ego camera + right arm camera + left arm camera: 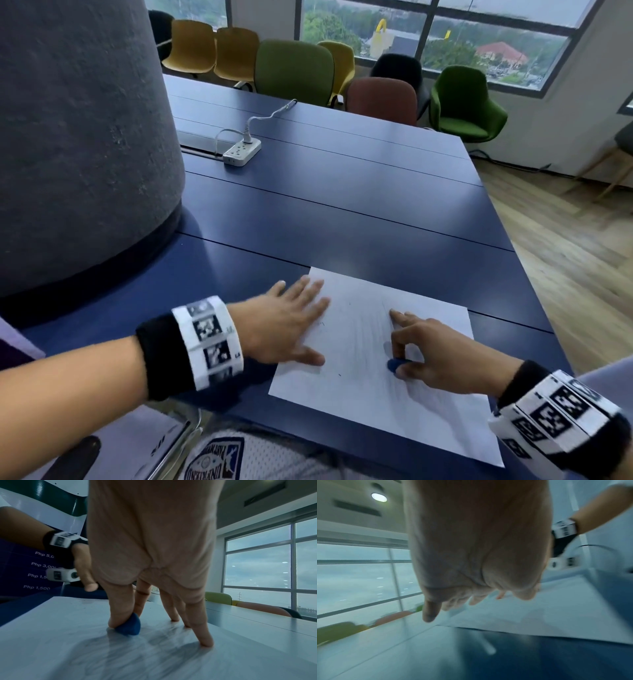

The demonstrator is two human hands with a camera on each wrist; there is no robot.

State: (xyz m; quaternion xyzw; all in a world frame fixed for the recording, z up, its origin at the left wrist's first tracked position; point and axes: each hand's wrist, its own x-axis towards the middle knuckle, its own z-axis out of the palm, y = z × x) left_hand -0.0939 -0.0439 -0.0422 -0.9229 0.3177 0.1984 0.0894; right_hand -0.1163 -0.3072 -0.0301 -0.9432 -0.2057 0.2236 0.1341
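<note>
A white sheet of paper (363, 387) with faint pencil marks lies on the dark blue table (342, 205) near its front edge. My left hand (291, 318) lies flat with straight fingers on the sheet's left edge and holds it down. My right hand (421, 349) pinches a small blue eraser (394, 365) between thumb and forefinger and presses it on the middle of the paper. In the right wrist view the eraser (129, 626) touches the sheet (68, 649) under the thumb, while the other fingertips (206, 641) rest on the paper. The left wrist view shows the left palm (471, 547) above the paper (522, 615).
A white power strip (241, 150) with a cable plugged in sits at the table's far left. A wide grey column (78, 137) rises at the left. Several green, yellow and brown chairs (294, 68) line the far side under windows. Wooden floor (565, 257) lies to the right.
</note>
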